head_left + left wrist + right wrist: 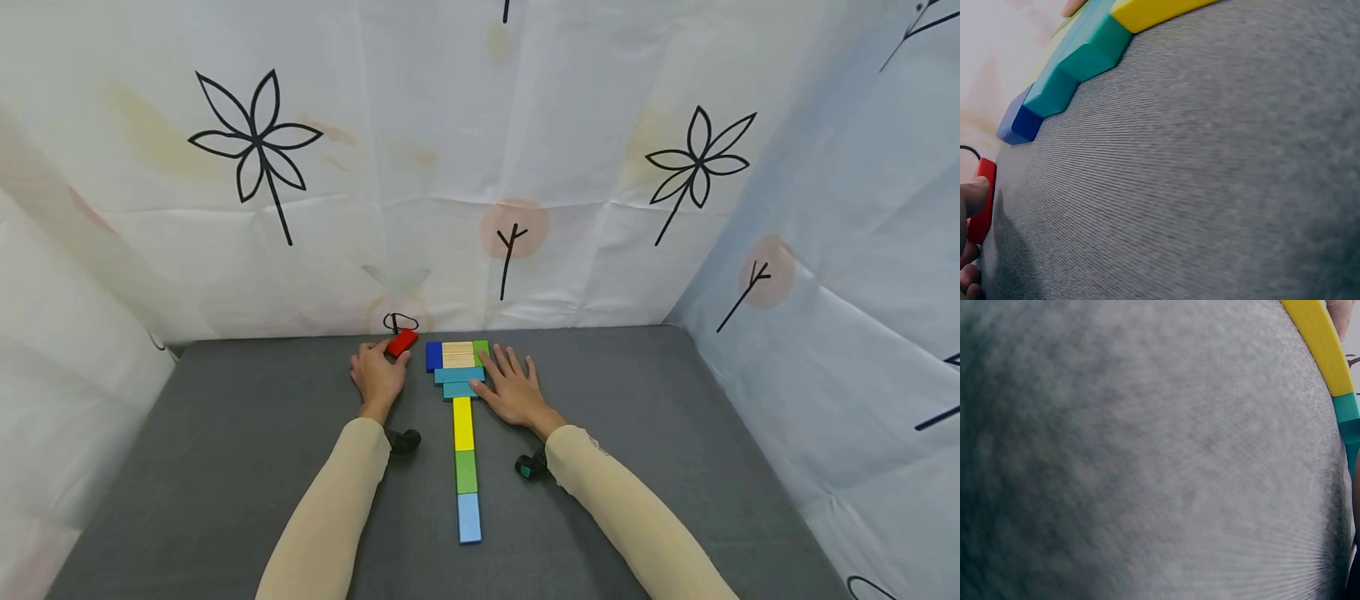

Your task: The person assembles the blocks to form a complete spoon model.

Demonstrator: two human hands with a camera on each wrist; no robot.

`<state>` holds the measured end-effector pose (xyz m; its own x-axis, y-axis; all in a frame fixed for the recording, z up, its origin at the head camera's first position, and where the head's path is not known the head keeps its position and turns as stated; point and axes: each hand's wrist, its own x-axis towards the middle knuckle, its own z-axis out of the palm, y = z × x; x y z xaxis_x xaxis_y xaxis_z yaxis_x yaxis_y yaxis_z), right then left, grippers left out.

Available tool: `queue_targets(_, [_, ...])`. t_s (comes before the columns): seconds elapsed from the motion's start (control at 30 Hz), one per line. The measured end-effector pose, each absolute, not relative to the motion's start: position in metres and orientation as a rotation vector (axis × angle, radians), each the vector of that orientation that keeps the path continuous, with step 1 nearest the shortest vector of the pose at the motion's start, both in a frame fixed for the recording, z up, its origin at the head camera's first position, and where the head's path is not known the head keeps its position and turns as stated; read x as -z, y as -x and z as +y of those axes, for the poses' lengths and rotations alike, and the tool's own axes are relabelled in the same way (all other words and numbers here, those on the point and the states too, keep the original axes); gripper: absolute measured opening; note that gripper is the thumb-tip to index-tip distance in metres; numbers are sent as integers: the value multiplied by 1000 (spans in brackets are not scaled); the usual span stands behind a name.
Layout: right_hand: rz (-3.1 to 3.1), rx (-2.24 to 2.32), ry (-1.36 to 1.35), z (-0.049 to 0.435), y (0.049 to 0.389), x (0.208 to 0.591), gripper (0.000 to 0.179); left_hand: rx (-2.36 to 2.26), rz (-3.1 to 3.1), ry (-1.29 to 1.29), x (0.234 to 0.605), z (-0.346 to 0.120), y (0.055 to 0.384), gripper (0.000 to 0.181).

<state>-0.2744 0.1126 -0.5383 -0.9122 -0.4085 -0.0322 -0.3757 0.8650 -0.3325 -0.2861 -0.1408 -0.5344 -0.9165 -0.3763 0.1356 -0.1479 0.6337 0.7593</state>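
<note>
My left hand pinches a red block between thumb and fingers, just left of a flat block figure; the left wrist view shows the thumb on its side. Fingers spread, my right hand lies at the figure's right edge, its fingertips at a green block and the thumb at the lower teal block. The figure's top row also has a dark blue block and plain wooden pieces. Beneath is a longer teal block. Yellow, green and light blue blocks form a stem.
A dark grey cloth-covered table bears everything. White fabric walls with printed flowers rise behind it and at both sides. Black wrist devices sit under both sleeves, near the stem.
</note>
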Motion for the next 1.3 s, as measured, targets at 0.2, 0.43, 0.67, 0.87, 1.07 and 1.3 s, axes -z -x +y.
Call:
queue_targets(0.2, [2934, 503, 612, 114, 274, 538, 72, 1234, -2543, -453, 536, -142, 290, 43])
queue_targets(0.43, [2936, 489, 601, 116, 275, 538, 72, 1296, -2517, -410, 532, -134, 293, 40])
queue_targets(0.67, [2934, 460, 583, 115, 276, 542, 73, 1286, -2541, -209, 514, -109, 303, 39])
queue_targets(0.87, [2934, 474, 579, 113, 277, 544, 73, 1272, -2609, -49, 510, -91, 311, 36])
queue_targets(1.07, [2935, 480, 580, 113, 277, 545, 72, 1268, -2623, -21, 517, -84, 316, 35])
queue_targets(1.3, [2940, 465, 573, 111, 276, 542, 73, 1301, -2635, -11, 523, -80, 321, 36])
